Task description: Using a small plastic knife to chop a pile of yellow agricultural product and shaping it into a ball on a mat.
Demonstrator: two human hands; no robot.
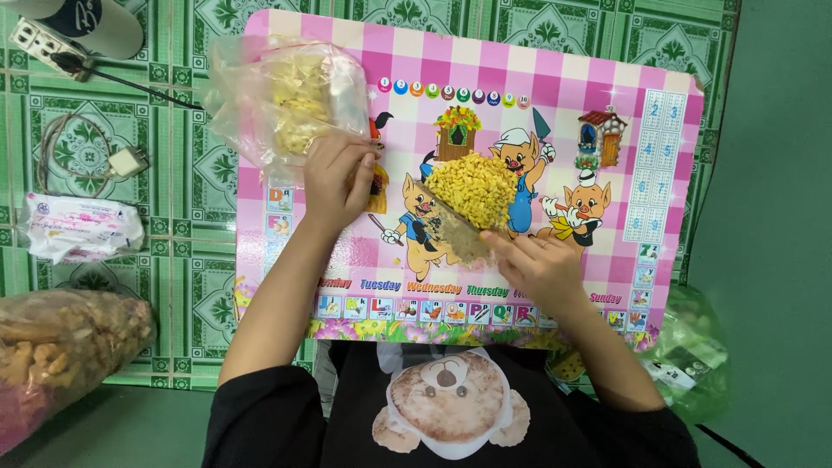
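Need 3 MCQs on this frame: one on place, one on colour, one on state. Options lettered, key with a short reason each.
1. Where is the pile of yellow pieces?
A. On the pink board
B. On the green floor
C. Inside the clear bag

2. What colour is the person's sleeve?
A. White
B. Black
C. Red

3. What is the left hand doing?
A. Resting flat on the floor
B. Holding a plug
C. Pinching something small at the mouth of the clear bag

Key:
1 A, the heap lies on the checked board just above the right hand.
2 B, both upper arms are in black cloth.
3 C, the fingers are curled together at the bag's opening; what they pinch is too small to tell.
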